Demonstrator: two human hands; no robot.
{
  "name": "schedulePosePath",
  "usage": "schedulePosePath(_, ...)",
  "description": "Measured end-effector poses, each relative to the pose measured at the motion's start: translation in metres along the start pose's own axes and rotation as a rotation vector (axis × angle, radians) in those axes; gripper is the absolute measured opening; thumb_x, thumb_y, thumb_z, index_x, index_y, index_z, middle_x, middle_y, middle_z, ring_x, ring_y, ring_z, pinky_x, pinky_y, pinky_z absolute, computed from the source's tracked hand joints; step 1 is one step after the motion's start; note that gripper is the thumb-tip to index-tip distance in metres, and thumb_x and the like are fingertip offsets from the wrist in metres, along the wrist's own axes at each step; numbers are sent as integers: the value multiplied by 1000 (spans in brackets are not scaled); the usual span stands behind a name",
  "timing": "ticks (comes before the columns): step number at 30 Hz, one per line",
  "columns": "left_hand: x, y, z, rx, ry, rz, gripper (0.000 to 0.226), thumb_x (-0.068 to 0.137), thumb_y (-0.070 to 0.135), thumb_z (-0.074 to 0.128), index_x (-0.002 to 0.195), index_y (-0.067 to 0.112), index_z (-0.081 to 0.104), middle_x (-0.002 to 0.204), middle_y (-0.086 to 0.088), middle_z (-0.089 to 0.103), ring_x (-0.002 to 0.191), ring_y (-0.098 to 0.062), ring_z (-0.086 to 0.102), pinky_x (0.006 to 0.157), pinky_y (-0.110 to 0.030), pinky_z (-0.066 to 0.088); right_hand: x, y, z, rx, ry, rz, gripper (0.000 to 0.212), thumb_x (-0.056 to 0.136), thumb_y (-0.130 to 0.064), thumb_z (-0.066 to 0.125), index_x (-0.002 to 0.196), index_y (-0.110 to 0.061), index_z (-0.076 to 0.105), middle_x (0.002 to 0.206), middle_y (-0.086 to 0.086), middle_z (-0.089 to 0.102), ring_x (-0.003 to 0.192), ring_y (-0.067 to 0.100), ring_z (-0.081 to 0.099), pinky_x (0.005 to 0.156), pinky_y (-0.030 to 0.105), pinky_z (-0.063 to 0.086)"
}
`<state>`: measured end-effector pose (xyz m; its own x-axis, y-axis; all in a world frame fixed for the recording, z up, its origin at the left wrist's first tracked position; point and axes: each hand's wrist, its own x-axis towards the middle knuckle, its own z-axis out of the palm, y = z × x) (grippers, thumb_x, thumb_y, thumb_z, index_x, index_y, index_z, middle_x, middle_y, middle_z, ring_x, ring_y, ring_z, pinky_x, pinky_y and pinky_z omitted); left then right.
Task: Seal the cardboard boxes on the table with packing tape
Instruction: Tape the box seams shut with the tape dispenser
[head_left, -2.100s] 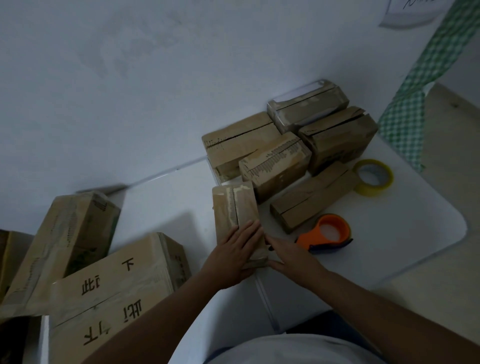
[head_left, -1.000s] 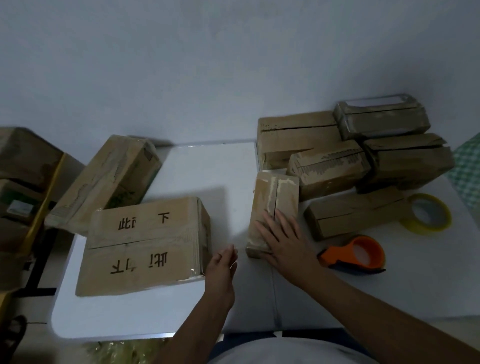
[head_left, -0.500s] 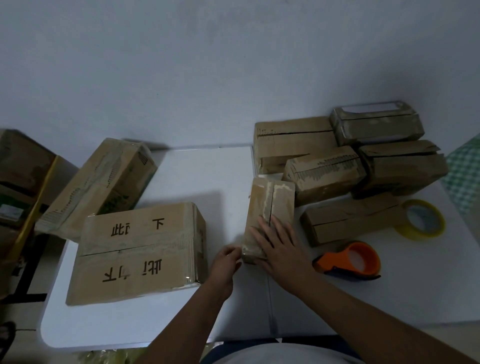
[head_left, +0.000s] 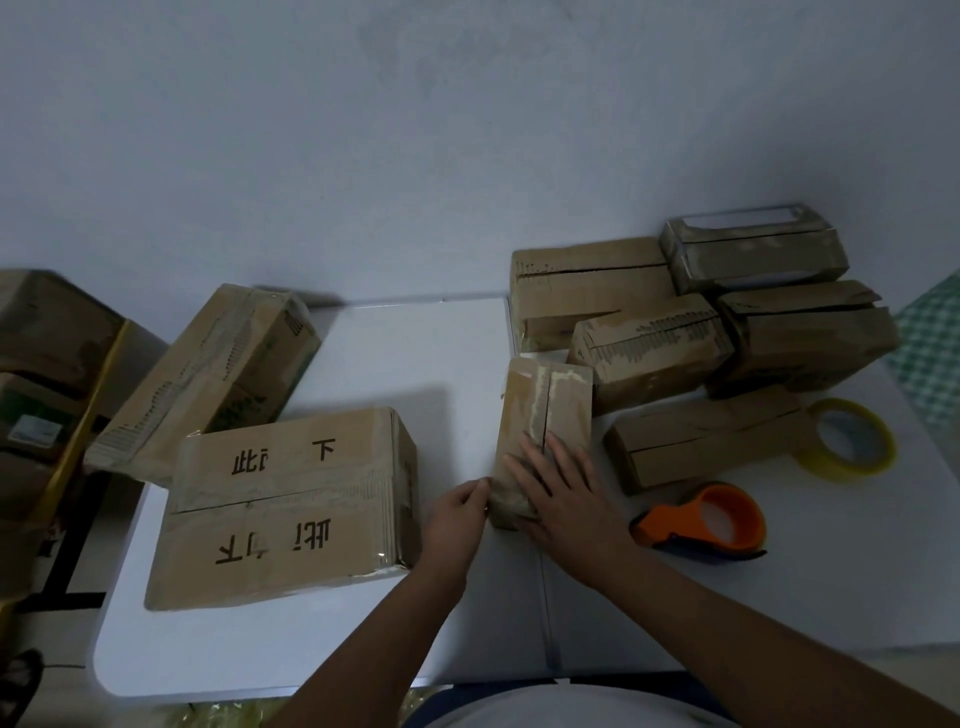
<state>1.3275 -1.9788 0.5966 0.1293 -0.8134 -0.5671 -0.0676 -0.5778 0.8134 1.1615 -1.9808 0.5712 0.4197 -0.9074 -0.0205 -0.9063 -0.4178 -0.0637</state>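
A narrow cardboard box (head_left: 550, 400) lies lengthwise in the middle of the white table (head_left: 291, 654), with old tape along its top seam. My right hand (head_left: 566, 493) lies flat on its near end, fingers spread and straight. My left hand (head_left: 457, 514) touches the box's near left side with its fingertips. An orange tape dispenser (head_left: 711, 519) sits on the table to the right of my right hand. A yellow tape roll (head_left: 847, 439) lies further right.
A large box with printed characters (head_left: 291, 499) lies left of my hands. Another box (head_left: 208, 374) leans at the table's left edge. Several small boxes (head_left: 649, 343) crowd the back right by the wall. More cartons (head_left: 47, 364) stand off the table at far left.
My left hand left the box top, swung left, then came back to the box's near left side. My right hand moved onto the top. The view panned left.
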Motion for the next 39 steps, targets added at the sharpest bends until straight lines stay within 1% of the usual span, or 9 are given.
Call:
schedulePosePath(5,-9,-3,3,366,-148,182,49,95,-1,46,139,18,55,124,-4,67,110,-16,62,98,-38,50,1,-1,-1,1,6,3,75,85,-53,61,149,-20,37,157,9,28,144,35,26,113,54,28)
schedulePosePath(12,18,13,-32,701,-426,420,66,93,14,66,149,31,36,127,4,65,113,-9,65,87,-8,47,1,2,-4,-7,-32,-48,70,91,-60,33,149,-20,37,159,7,25,145,34,24,114,53,27)
schedulePosePath(16,25,13,-33,767,-404,453,71,94,15,66,152,32,29,127,-2,66,113,-12,66,91,-18,51,8,7,-6,19,-74,-83,70,91,-59,32,150,-21,34,160,6,23,146,33,21,114,53,26)
schedulePosePath(21,19,12,-30,625,-357,450,80,89,30,72,143,52,17,147,18,36,122,7,50,96,-10,43,28,34,-18,174,-165,-201,78,88,-72,27,154,-36,7,162,-8,-10,147,19,-18,118,44,-8)
schedulePosePath(25,27,28,-27,767,-184,509,77,93,44,63,155,29,20,165,5,9,148,-15,22,116,-27,22,22,43,-25,749,138,329,62,96,-56,38,149,-25,32,155,1,28,139,15,29,111,40,29)
schedulePosePath(28,32,37,-9,921,-153,748,70,97,42,56,156,27,21,165,4,4,151,-20,13,120,-33,18,24,44,-22,1206,2,704,43,100,-42,43,135,-18,50,135,8,53,120,20,52,102,40,44)
schedulePosePath(33,50,28,27,1366,-186,638,87,87,76,26,155,37,-11,159,4,-33,144,-35,-30,115,-61,-10,40,38,-33,1529,-231,656,37,101,-53,31,117,-37,60,115,-15,66,100,4,65,79,22,52)
schedulePosePath(36,69,41,27,1464,-146,571,91,89,74,30,155,31,-15,161,-5,-27,146,-41,-25,114,-65,-8,55,45,-39,1346,-159,643,37,101,-50,32,121,-30,56,125,-3,58,112,14,55,97,36,45)
schedulePosePath(39,101,71,9,1453,-116,479,84,97,58,38,156,27,-12,162,-5,-26,148,-35,-22,116,-65,-2,64,63,-36,1291,-106,634,34,102,-45,35,105,-22,59,113,14,61,104,26,58,83,32,45)
